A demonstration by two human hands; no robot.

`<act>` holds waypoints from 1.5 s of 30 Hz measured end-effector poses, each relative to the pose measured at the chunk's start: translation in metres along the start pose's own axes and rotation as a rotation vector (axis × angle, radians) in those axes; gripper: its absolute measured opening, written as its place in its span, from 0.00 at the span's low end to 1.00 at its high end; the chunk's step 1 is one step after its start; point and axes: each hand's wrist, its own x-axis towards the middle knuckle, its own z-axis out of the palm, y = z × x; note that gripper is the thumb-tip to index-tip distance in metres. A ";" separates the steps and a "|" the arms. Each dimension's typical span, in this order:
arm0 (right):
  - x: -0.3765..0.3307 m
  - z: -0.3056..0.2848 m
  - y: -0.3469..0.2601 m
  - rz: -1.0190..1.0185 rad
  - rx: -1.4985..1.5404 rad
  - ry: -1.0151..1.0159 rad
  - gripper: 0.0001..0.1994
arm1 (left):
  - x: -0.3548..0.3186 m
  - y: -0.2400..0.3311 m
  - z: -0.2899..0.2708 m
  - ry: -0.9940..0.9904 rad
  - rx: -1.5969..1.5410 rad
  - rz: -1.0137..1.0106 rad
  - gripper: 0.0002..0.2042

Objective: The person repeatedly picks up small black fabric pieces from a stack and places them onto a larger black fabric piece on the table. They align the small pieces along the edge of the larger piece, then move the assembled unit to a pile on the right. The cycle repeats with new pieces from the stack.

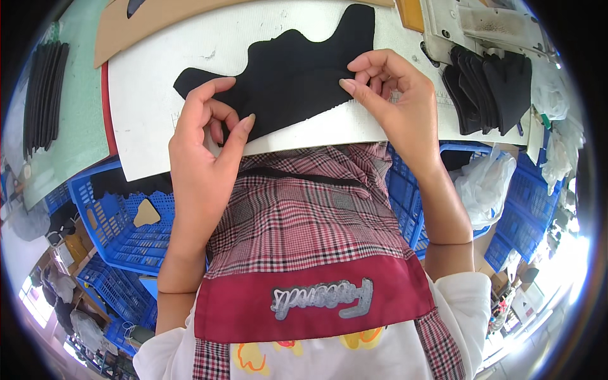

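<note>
A black cut fabric piece [294, 76] with a wavy far edge lies on the white work table [149, 120], its right arm reaching far back. My left hand [206, 139] is at its near left end, fingers curved, with the index fingertip and thumb tip on the cloth. At the right end, my right hand [402, 95] has its thumb and index finger on the edge of the cloth, the other fingers curled in. Both hands hold the piece by its two ends; what lies under the fingertips is hidden.
Stacked black cloth pieces [487, 92] lie at the right beside a sewing machine [494, 25]. More black strips [45, 98] rest on a green table at the left. A brown board [171, 25] lies at the back. Blue crates [126, 234] flank my lap, one beside a plastic bag [484, 187].
</note>
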 end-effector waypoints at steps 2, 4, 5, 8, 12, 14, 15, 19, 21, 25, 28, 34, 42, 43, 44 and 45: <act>0.000 0.000 0.000 0.000 0.000 0.002 0.09 | 0.000 0.000 0.001 0.002 0.006 0.006 0.20; 0.001 -0.001 0.000 0.004 0.003 0.000 0.09 | 0.000 -0.001 0.001 0.008 0.013 0.005 0.20; 0.002 -0.001 0.001 0.006 0.010 0.001 0.08 | 0.000 -0.001 0.002 0.011 0.016 0.005 0.20; 0.002 0.000 0.001 0.008 0.028 0.002 0.08 | 0.000 0.001 0.001 -0.006 0.032 -0.003 0.20; 0.001 0.000 0.002 -0.003 0.031 0.003 0.08 | 0.000 0.000 0.002 0.002 0.055 0.002 0.20; 0.001 0.001 0.002 -0.007 0.026 0.007 0.08 | 0.000 -0.001 0.002 0.007 0.089 0.012 0.20; 0.002 0.001 0.002 -0.008 0.021 0.008 0.08 | 0.000 -0.001 0.003 0.016 0.089 0.012 0.20; 0.001 0.001 0.003 -0.012 0.006 0.009 0.08 | 0.000 -0.002 0.004 0.037 0.096 0.024 0.21; 0.001 0.001 0.001 -0.016 -0.008 0.011 0.08 | 0.000 -0.003 0.004 0.037 0.099 0.035 0.21; 0.000 0.001 0.003 -0.045 -0.032 0.012 0.08 | 0.000 -0.003 0.005 0.042 0.112 0.051 0.21; 0.000 0.002 0.003 -0.051 -0.037 0.016 0.08 | 0.001 -0.005 0.006 0.048 0.137 0.070 0.21; 0.001 0.001 0.002 -0.078 -0.124 -0.015 0.08 | -0.003 -0.001 0.007 0.116 0.374 0.180 0.22; 0.000 0.003 -0.001 -0.067 -0.144 -0.008 0.10 | -0.016 0.005 0.048 -0.285 0.472 0.564 0.41; -0.002 0.001 0.001 -0.042 -0.148 0.009 0.11 | -0.016 0.000 0.038 -0.291 0.545 0.538 0.43; -0.003 0.001 0.002 -0.031 -0.123 0.026 0.12 | -0.018 -0.007 0.023 -0.300 0.616 0.517 0.46; -0.004 0.001 0.003 -0.019 -0.099 0.046 0.13 | -0.022 -0.017 0.012 -0.281 0.674 0.514 0.48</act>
